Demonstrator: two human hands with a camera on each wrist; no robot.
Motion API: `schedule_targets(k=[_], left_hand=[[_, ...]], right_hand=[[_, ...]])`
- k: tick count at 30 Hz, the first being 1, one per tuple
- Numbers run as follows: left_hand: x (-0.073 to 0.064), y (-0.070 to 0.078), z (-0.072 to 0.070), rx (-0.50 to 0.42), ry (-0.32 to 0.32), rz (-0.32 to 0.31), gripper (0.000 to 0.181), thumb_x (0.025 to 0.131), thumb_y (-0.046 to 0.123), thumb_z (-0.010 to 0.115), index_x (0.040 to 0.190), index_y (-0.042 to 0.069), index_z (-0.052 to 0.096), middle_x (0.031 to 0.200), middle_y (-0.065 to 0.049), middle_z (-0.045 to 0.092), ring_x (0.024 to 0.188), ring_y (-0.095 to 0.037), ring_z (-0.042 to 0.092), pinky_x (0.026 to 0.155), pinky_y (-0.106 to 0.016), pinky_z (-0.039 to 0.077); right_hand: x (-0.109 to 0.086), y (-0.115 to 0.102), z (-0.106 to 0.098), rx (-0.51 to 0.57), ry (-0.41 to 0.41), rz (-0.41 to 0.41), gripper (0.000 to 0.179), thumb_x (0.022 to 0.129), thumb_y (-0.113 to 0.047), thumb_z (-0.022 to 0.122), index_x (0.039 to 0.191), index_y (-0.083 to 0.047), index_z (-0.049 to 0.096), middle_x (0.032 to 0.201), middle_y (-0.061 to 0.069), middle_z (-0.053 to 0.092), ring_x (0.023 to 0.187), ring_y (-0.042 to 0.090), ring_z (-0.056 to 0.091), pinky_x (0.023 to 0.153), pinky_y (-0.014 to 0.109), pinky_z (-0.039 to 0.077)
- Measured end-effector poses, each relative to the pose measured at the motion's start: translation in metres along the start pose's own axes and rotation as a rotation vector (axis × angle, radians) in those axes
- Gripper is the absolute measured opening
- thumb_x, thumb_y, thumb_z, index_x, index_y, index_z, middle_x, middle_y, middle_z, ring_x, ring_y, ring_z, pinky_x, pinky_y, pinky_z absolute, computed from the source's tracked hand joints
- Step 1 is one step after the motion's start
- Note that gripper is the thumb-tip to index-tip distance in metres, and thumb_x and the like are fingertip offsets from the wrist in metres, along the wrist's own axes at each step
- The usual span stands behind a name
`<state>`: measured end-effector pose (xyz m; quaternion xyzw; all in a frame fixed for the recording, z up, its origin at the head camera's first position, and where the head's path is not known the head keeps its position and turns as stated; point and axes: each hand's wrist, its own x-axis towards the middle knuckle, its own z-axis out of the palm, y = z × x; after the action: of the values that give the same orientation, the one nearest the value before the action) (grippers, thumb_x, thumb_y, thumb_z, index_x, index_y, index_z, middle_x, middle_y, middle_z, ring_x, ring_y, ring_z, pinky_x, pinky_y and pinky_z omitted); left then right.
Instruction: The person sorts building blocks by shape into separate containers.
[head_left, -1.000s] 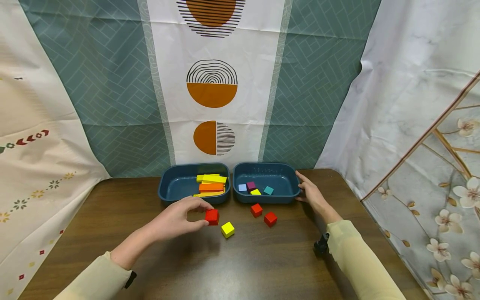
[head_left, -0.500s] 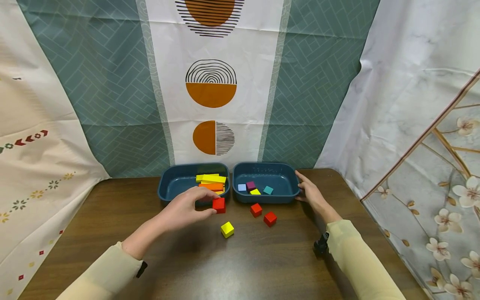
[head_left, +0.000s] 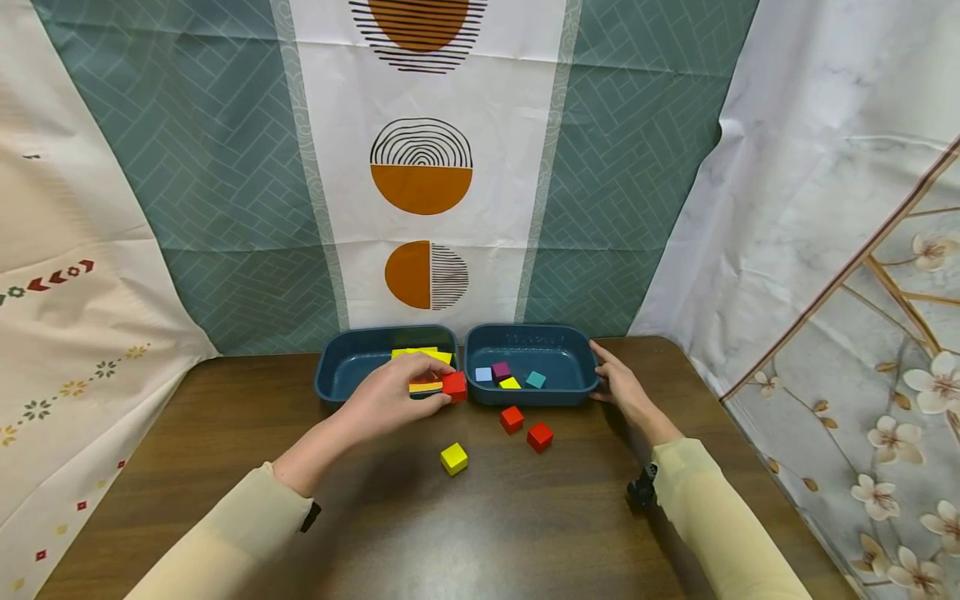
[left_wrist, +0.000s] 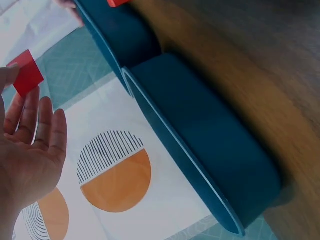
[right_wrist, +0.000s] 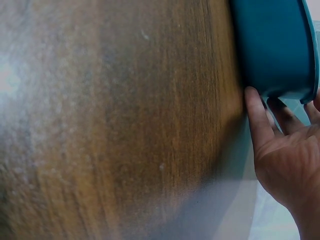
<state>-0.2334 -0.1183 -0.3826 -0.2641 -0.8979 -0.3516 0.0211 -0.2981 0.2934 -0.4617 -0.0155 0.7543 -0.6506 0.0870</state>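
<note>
My left hand (head_left: pixel 390 395) pinches a red cube (head_left: pixel 454 387) between thumb and fingertips, raised over the front right part of the left blue bin (head_left: pixel 327 375). In the left wrist view, that red cube (left_wrist: pixel 28 74) sits between the thumb and a fingertip. My right hand (head_left: pixel 624 387) rests its extended fingers against the right end of the right blue bin (head_left: pixel 540 398). In the right wrist view, the fingertips touch the bin's end wall (right_wrist: pixel 280 75). Inside the right bin lie a light blue cube (head_left: pixel 483 375), a purple cube (head_left: pixel 501 372), a yellow cube (head_left: pixel 510 383) and a teal cube (head_left: pixel 536 380).
Two red cubes, one nearer the bin (head_left: pixel 512 419) and another red cube (head_left: pixel 540 437), lie on the wooden table (head_left: pixel 465 533) before the right bin. A yellow cube (head_left: pixel 453 459) lies left of them. Yellow and orange blocks (head_left: pixel 427 355) fill the left bin's right side, partly hidden.
My left hand has carried the red cube away from me and slightly right, from above the table to the left bin's near right corner. The right hand has stayed in place.
</note>
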Motion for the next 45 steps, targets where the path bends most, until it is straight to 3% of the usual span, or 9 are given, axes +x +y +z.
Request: schedule_targets(k=[6,14,24,35,45], left_hand=[[0.010,0.003,0.004,0.003,0.016,0.024,0.031,0.092,0.033,0.078,0.121,0.027,0.071,0.116,0.011,0.065,0.111,-0.021,0.062,0.093,-0.043,0.054],[0.026,0.013,0.010,0.045,0.011,0.045,0.032,0.093,0.034,0.076,0.123,0.026,0.071,0.115,0.004,0.065,0.107,-0.014,0.057,0.091,-0.038,0.053],[0.047,0.022,0.017,0.061,0.007,0.064,0.033,0.093,0.032,0.076,0.124,0.020,0.071,0.109,0.007,0.065,0.098,-0.013,0.055,0.084,-0.033,0.051],[0.062,0.026,0.025,0.069,0.011,0.022,0.034,0.094,0.033,0.075,0.126,0.021,0.071,0.118,0.001,0.068,0.108,-0.020,0.058,0.089,-0.036,0.052],[0.080,0.031,0.034,0.072,-0.003,-0.032,0.036,0.094,0.032,0.076,0.127,0.019,0.071,0.120,0.000,0.067,0.109,-0.019,0.058,0.090,-0.037,0.053]], right_hand=[[0.002,0.002,0.000,-0.004,-0.001,0.001,0.060,0.106,-0.006,0.030,0.165,-0.013,0.020,0.169,0.018,0.009,0.142,0.048,0.033,0.108,0.066,0.037],[0.016,0.024,-0.006,-0.037,0.024,-0.024,0.060,0.106,-0.011,0.028,0.165,-0.023,0.022,0.170,0.012,0.011,0.144,0.043,0.034,0.106,0.062,0.042],[0.018,0.028,-0.007,-0.054,0.026,-0.044,0.061,0.105,-0.011,0.030,0.165,-0.022,0.023,0.170,0.010,0.012,0.142,0.041,0.036,0.105,0.062,0.043],[0.017,0.027,-0.007,-0.053,0.019,-0.051,0.061,0.105,-0.011,0.030,0.165,-0.022,0.022,0.170,0.011,0.011,0.142,0.044,0.036,0.106,0.064,0.042],[0.018,0.029,-0.007,-0.061,0.020,-0.049,0.061,0.106,-0.011,0.030,0.165,-0.022,0.022,0.169,0.014,0.013,0.139,0.044,0.040,0.105,0.062,0.044]])
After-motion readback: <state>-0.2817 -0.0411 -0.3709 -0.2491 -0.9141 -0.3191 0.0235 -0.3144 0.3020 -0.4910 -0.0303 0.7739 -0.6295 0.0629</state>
